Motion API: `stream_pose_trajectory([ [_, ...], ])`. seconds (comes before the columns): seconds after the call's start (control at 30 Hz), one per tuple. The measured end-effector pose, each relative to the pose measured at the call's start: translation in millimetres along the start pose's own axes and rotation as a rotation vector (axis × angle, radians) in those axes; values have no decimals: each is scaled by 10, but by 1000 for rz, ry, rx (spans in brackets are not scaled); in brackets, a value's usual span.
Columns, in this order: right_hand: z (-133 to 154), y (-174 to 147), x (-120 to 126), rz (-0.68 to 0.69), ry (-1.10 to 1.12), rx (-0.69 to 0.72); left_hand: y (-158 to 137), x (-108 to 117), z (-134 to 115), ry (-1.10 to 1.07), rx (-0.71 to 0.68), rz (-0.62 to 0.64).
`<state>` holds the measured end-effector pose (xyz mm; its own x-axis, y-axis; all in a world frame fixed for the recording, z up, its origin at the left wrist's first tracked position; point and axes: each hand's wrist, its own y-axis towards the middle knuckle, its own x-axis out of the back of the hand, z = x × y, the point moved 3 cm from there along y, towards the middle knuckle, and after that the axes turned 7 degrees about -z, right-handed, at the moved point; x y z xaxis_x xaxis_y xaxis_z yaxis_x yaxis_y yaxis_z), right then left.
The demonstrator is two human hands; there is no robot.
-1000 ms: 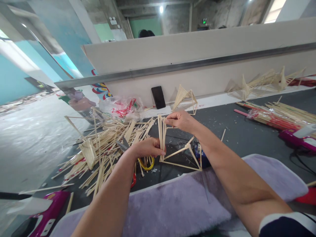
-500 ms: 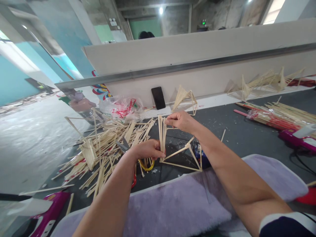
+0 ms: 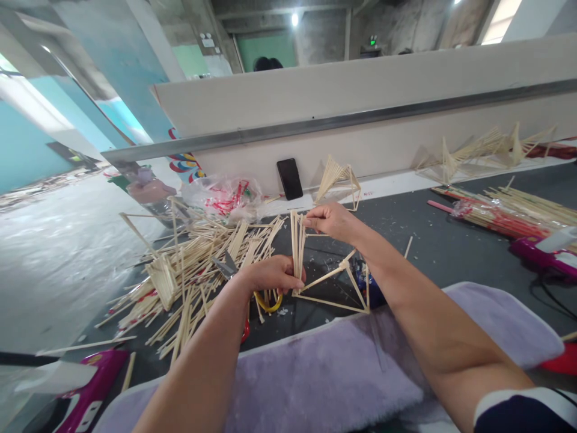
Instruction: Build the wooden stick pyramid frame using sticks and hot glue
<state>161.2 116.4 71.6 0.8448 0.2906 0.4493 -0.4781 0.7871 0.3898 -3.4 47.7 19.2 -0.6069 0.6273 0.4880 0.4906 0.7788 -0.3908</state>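
Note:
Both hands are on a frame of thin wooden sticks (image 3: pixel 331 305) on the dark table. My left hand (image 3: pixel 276 273) is closed round the lower end of its upright sticks, which fan slightly apart toward the top. Higher up, my right hand (image 3: pixel 331 221) pinches the top of the rightmost upright stick between thumb and fingers. Other sticks of the frame slant and join at a corner on the right. Scissors (image 3: pixel 269 302) with yellow and red handles lie partly hidden under my left hand and forearm. A loose pile of wooden sticks (image 3: pixel 198 258) spreads to the left.
A phone (image 3: pixel 290 179) leans on the white partition, beside a finished-looking stick frame (image 3: pixel 333 178). Purple glue guns lie at lower left (image 3: pixel 85 385) and far right (image 3: pixel 541 252). Bundled sticks (image 3: pixel 500 213) lie at right. A lilac fluffy cloth (image 3: pixel 324 373) covers the near edge.

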Motion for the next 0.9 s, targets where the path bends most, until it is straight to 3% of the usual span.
stream_pose_trajectory([
  [0.2, 13, -4, 8, 9, -28, 12, 1, 59, -60, -74, -46, -155],
  [0.67, 33, -23, 57, 109, -91, 82, 14, 25, -29, -149, -11, -173],
  [0.9, -7, 2, 22, 52, -83, 25, 14, 20, -58, -163, -24, -170],
])
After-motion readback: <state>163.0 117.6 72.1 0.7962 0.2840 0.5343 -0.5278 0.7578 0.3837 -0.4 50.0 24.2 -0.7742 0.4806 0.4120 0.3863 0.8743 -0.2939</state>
